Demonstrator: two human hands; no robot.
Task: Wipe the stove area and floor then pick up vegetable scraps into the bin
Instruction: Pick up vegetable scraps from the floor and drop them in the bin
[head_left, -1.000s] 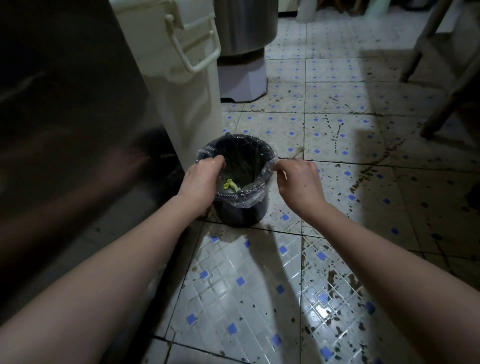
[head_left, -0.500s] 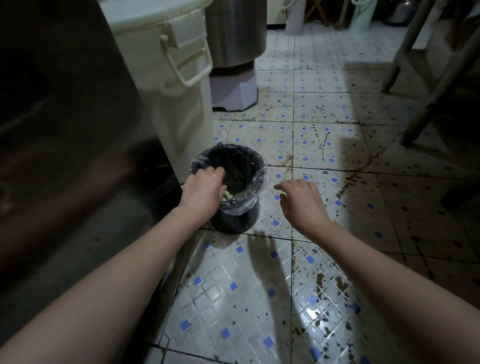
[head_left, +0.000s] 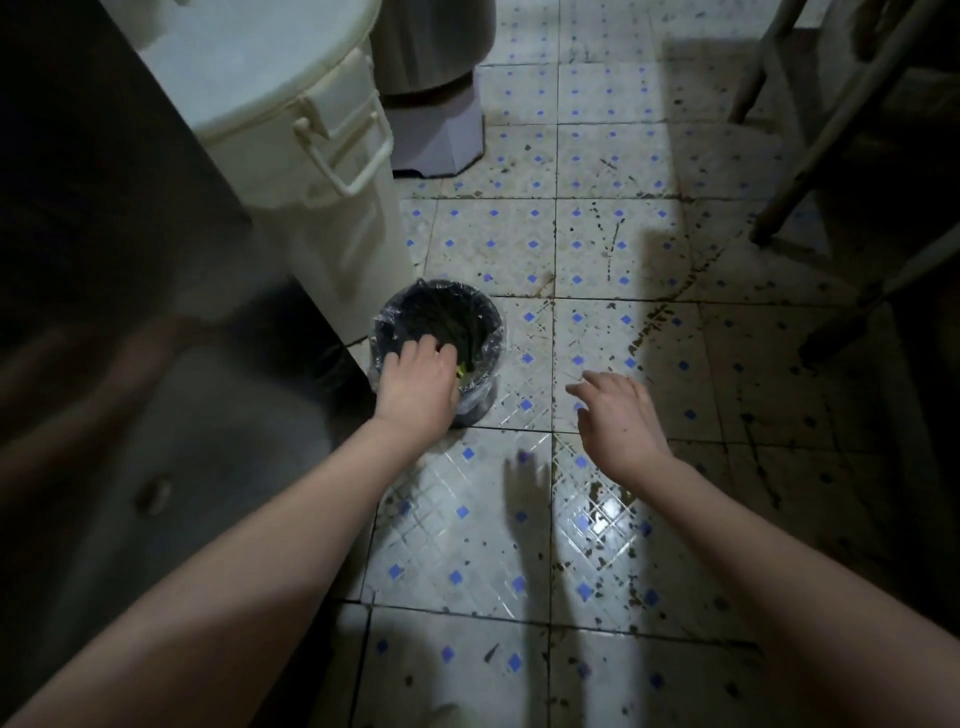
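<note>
1. looks down on a small black bin (head_left: 496, 338), upright on the tiled floor (head_left: 597, 244) a little left of centre, with a clear liner (head_left: 475, 387) folded over its rim.
2. grips the near-left rim of the bin with the left hand (head_left: 415, 384); fingers bent over the edge and clamped on it, tips down inside and out of sight.
3. holds the right hand (head_left: 618, 415) in the air to the right of the bin, apart from it; fingers spread and loosely bent, with nothing in them.
4. shows a yellow-green vegetable scrap (head_left: 461, 370) inside the bin, low against the near wall, just beside the left knuckles.
5. shows a tall white tub (head_left: 311, 156) with a lid and a side handle just beside the bin on its far-left side; cannot tell whether the two touch.
6. takes in a dark steel cabinet (head_left: 104, 260) along the whole left edge, with a dim reflection of an arm on its face.
7. catches a metal drum (head_left: 431, 47) on a pale base at the far end, behind the tub, and slanted wooden legs (head_left: 831, 130) at the far right.
8. shows pale floor tiles with small blue diamonds, dark specks and streaks thickest to the right, glare on the near tiles, and a hand's shadow between the two forearms.
</note>
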